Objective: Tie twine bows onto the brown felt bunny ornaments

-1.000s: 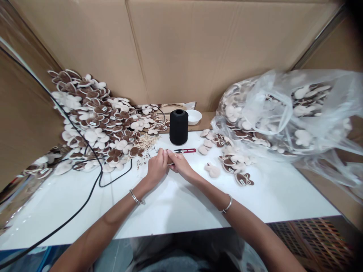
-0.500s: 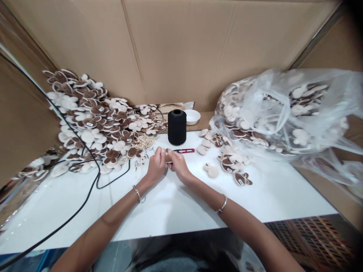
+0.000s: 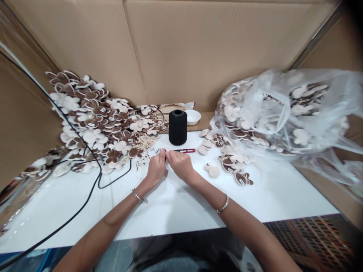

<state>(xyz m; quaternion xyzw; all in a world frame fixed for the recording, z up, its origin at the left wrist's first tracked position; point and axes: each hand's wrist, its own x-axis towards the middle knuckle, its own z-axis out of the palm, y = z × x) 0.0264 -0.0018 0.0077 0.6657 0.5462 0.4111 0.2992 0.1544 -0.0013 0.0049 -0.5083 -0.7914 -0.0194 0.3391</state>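
Note:
My left hand [image 3: 157, 167] and my right hand [image 3: 180, 164] meet over the white table, both closed, thumbs and fingertips pressed together. Whatever they pinch is hidden by the fingers; only a tiny dark reddish bit shows at the fingertips. Just beyond my right hand lies a pair of red-handled thread snips [image 3: 188, 150], its blades partly covered. A black cone of thread [image 3: 177, 128] stands upright behind them. Cream bunny-shaped plush pieces, one of them a lone piece [image 3: 212, 170], rest right of my right hand. Near them is a brown-faced piece with a cream bow [image 3: 243, 178].
A tall heap of brown and cream plush pieces [image 3: 93, 124] fills the left side, with cream string scraps [image 3: 145, 142] beside it. Black cable [image 3: 95, 183] crosses the table's left. A white bowl [image 3: 194, 117] and clear plastic bag [image 3: 272, 109] of pieces stand behind, before cardboard walls.
My right hand has turned and shifted slightly over the fingertips of my left. A beige edge seen between the hands earlier is now covered. The view has shifted a little.

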